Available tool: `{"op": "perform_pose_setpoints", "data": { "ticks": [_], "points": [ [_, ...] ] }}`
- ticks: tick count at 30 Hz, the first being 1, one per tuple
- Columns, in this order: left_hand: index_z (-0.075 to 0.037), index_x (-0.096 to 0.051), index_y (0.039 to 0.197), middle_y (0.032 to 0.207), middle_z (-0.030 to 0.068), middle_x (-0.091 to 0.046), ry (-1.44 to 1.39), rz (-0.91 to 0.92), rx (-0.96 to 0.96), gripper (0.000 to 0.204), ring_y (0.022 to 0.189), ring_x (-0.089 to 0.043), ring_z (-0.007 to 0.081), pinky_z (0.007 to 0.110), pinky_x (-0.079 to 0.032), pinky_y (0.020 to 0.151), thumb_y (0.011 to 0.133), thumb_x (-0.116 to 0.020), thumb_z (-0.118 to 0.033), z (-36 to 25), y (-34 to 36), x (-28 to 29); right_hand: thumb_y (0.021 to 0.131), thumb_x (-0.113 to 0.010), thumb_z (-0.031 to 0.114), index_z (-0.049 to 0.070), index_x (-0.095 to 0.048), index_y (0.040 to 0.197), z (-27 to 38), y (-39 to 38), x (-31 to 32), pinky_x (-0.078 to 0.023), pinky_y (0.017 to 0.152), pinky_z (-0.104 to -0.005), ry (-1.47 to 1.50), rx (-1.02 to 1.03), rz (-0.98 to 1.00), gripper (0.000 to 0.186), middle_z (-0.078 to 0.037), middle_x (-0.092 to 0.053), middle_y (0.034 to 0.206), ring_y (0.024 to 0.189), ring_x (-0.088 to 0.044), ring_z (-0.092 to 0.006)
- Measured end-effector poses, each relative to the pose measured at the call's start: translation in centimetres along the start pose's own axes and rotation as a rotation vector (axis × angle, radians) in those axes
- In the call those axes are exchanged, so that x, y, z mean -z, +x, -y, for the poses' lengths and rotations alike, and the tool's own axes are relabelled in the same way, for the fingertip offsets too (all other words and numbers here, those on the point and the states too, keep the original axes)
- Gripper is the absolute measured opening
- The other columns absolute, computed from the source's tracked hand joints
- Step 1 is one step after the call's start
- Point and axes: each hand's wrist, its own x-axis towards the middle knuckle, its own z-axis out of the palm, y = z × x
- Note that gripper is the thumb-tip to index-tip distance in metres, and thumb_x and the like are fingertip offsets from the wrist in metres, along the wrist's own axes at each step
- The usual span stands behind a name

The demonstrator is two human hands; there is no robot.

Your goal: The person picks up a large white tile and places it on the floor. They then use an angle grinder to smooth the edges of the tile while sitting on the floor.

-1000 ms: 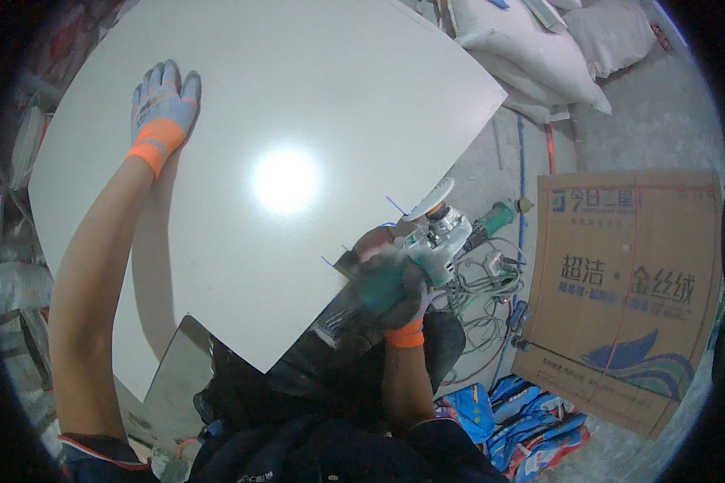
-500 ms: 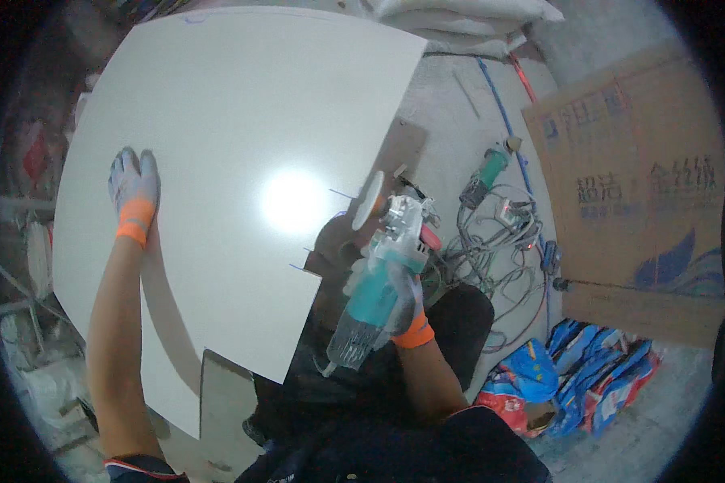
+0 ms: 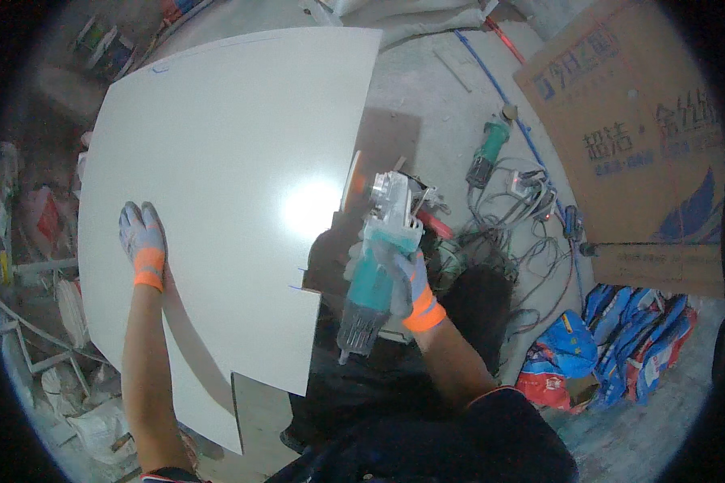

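A large white tile [image 3: 217, 161] with a notch cut at its near edge lies in front of me. My left hand [image 3: 143, 239], in a grey glove with an orange cuff, rests flat on the tile's left part, fingers stretched out. In my right hand [image 3: 411, 286], gloved the same way, is a teal angle grinder [image 3: 374, 266], its fingers wrapped round the body. The grinder's disc [image 3: 352, 183] stands on edge at the tile's right edge; whether it touches the tile I cannot tell. Short blue marks show on the tile close to the notch.
A second green power tool [image 3: 488, 153] lies on the floor at right, beside tangled cables [image 3: 515, 217]. Farther right stands a cardboard sheet [image 3: 620, 161], with blue and red bags [image 3: 560, 354] below it. White sacks [image 3: 411, 16] lie at the back. A metal frame [image 3: 36, 322] stands at left.
The view has shifted. The grinder's disc has turned more edge-on and lies along the tile's right edge. My left hand stays flat on the tile.
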Motion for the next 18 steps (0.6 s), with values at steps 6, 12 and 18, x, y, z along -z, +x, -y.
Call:
{"op": "perform_pose_setpoints", "data": {
  "ticks": [6,12,18],
  "points": [
    [0.0,-0.034,0.127,0.132,0.0174,-0.033,0.027,-0.02,-0.03,0.055,0.124,-0.027,0.0296,0.036,-0.02,0.103,0.087,-0.034,-0.038,0.0,0.1,-0.1,0.078,-0.061,0.023,0.003,-0.049,0.105,2.0,3.1,-0.2,-0.051,0.063,-0.0361,0.026,0.028,0.039,0.036,-0.012,-0.058,0.089,0.076,-0.06,-0.0242],
    [0.001,-0.035,0.126,0.132,0.0171,-0.033,0.027,-0.01,-0.027,0.055,0.124,-0.027,0.0288,0.035,-0.021,0.103,0.088,-0.034,-0.038,0.2,0.2,-0.2,0.076,-0.062,0.019,0.002,-0.05,0.105,1.3,1.5,-1.2,-0.051,0.063,-0.0373,-0.061,0.092,-0.064,0.036,-0.014,-0.058,0.086,0.071,-0.06,-0.0255],
    [0.001,-0.035,0.126,0.132,0.0166,-0.033,0.0,-0.017,-0.01,0.055,0.125,-0.027,0.028,0.034,-0.021,0.103,0.088,-0.035,-0.037,0.4,0.3,-0.3,0.073,-0.065,0.022,0.001,-0.049,0.108,1.0,1.4,-1.4,-0.051,0.064,-0.0366,0.032,0.091,-0.035,0.044,-0.014,-0.058,0.087,0.073,-0.06,-0.0258]
  ]
}}
